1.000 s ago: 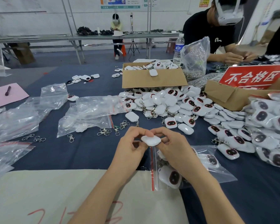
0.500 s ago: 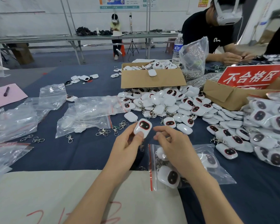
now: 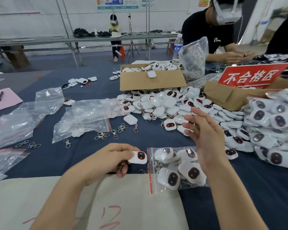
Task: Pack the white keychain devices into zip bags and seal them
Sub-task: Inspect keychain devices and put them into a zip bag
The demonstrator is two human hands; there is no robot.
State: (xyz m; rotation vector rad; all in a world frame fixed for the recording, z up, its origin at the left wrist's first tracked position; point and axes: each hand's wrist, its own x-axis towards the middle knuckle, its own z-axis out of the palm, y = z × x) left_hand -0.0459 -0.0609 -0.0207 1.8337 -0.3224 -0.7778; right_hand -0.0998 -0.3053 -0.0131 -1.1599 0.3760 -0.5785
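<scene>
nearby, in the head view, the left hand (image 3: 106,160) grips one white keychain device (image 3: 138,157) between thumb and curled fingers, dark face up, just left of the red strip of the zip bag (image 3: 176,168). the bag lies flat on the blue table (image 3: 156,138), with several devices inside. the right hand (image 3: 204,135) hovers above the bag's far right side, fingers spread wide, holding nothing. farther off, a heap of loose devices (image 3: 165,103) sits before a cardboard box (image 3: 151,80); empty bags (image 3: 90,113) lie left.
</scene>
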